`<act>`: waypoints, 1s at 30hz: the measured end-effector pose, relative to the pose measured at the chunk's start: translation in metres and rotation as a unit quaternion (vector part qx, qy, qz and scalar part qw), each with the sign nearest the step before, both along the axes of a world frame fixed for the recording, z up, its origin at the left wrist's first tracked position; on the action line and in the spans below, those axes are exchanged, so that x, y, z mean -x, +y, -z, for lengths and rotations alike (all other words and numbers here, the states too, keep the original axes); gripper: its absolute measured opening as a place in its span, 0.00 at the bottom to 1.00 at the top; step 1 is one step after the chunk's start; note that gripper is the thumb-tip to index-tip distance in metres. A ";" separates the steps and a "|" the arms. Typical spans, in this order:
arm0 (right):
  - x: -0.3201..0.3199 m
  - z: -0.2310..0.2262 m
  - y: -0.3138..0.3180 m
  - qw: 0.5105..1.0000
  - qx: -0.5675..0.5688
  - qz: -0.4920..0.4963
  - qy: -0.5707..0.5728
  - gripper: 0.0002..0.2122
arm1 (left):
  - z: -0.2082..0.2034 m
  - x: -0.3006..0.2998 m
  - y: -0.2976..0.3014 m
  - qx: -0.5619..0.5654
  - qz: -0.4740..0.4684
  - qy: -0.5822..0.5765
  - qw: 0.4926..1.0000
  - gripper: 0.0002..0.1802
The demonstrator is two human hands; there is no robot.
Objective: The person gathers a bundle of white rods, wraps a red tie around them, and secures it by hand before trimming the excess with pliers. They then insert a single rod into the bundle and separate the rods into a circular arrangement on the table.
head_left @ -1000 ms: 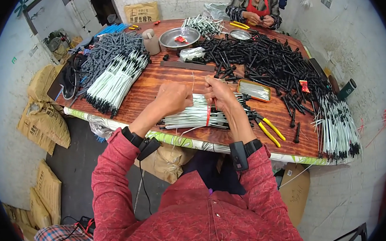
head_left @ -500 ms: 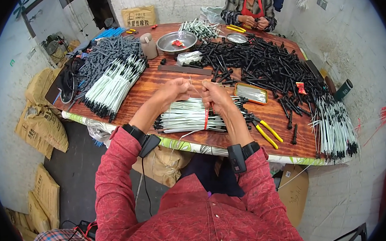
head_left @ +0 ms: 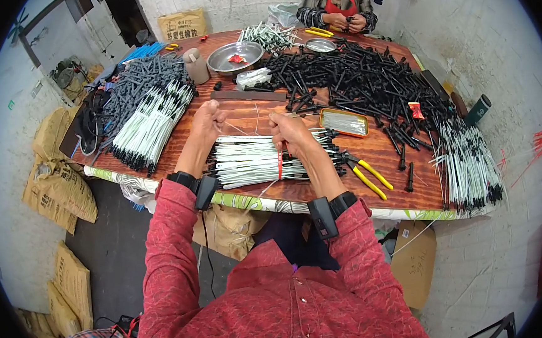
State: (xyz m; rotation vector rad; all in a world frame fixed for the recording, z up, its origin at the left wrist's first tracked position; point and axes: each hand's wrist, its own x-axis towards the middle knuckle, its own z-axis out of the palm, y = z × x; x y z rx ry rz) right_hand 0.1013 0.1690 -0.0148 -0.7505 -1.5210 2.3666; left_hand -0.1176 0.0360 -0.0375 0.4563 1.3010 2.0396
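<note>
In front of me a bundle of pale green-white sticks with black ends [head_left: 245, 161] lies crosswise on the table. A red band [head_left: 280, 162] circles it right of its middle. My left hand [head_left: 207, 118] is closed beyond the bundle's left part, pinching one end of a thin pale string [head_left: 257, 118]. My right hand [head_left: 288, 132] is closed over the bundle's far side, beside the red band; its fingers appear to hold the string's other part. Between the hands the string stands up in a loose loop. Pliers with yellow handles [head_left: 372, 179] lie to the right of the bundle.
An orange-rimmed tin [head_left: 343, 122] sits beyond the pliers. Black plastic pieces [head_left: 352, 75] heap behind it. More stick bundles lie left [head_left: 154, 127] and right [head_left: 469, 168]. A metal bowl [head_left: 235, 57] stands at the back; a co-worker's hands [head_left: 345, 22] handle a dark piece across the table.
My hands have moved apart: the left went left and away from me, the right shifted slightly left. The string between them has become more visible. The whole view shifted a little.
</note>
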 end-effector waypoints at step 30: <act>-0.010 0.007 0.001 0.991 0.077 0.004 0.111 0.12 | -0.040 -0.139 -0.011 0.300 0.203 0.685 0.631 0.53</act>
